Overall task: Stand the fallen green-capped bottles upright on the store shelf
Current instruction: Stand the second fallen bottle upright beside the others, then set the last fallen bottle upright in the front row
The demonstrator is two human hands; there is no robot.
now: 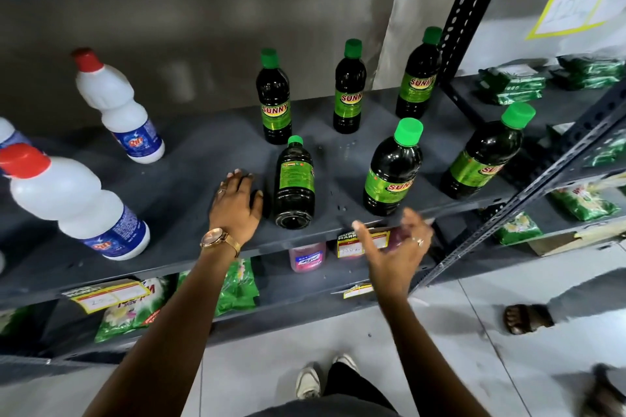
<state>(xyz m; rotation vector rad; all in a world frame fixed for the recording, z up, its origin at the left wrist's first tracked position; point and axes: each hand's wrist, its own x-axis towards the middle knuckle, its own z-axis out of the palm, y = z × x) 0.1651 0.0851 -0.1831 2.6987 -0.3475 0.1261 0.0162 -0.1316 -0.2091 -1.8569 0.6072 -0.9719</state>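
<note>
Several dark green-capped bottles with green labels stand on the grey shelf (pixel 189 159). Three are upright at the back (pixel 273 101) (pixel 349 91) (pixel 418 78), and two upright near the front right (pixel 393 173) (pixel 481 159). One bottle (pixel 294 186) lies flat, its cap toward the back and its base at the shelf's front edge. My left hand (pixel 237 206), wearing a watch, rests flat on the shelf just left of the lying bottle, fingers spread, holding nothing. My right hand (pixel 396 247) hovers in front of the shelf edge, blurred, fingers apart and empty.
White red-capped bottles (pixel 118 108) (pixel 74 206) stand on the shelf's left part. A perforated metal upright (pixel 464 24) bounds the shelf on the right, with green packets (pixel 515 85) beyond. Lower shelves hold green packets and a pink bottle (pixel 306 259). Another person's sandalled foot (pixel 526 318) is on the floor.
</note>
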